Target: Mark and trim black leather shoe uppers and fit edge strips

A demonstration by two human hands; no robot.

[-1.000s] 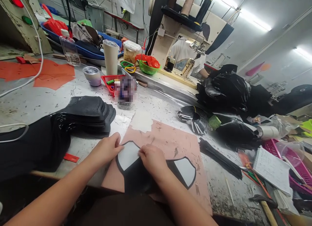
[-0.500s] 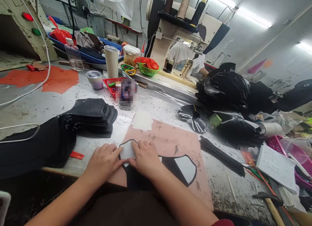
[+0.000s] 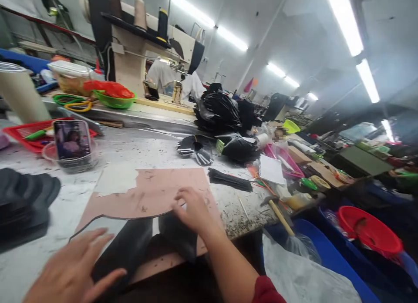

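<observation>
A curved black piece (image 3: 133, 242), leather-like with pale grey patches and a white strip in its middle, lies on a pinkish board (image 3: 170, 181) in front of me. My left hand (image 3: 75, 264) is over the left end of this piece, fingers spread and thumb out; whether it presses on it I cannot tell. At the right end, my right hand (image 3: 194, 213) has its fingers curled and the thumb near them, pinching the edge. A pale bit shows between those fingers. The hand hides part of that end.
Stacked black pieces (image 3: 26, 203) lie at left. A phone (image 3: 72, 139) leans in a clear tub beside a red basket (image 3: 24, 135). Behind stands a sewing machine (image 3: 129, 68). Black strips (image 3: 230, 180), a notebook (image 3: 271, 169) and a hammer (image 3: 280, 216) are at right.
The view has swung to the right. Both hands were together at the piece's left end; now they are apart, with the right hand at the other end and the left hand's fingers spread.
</observation>
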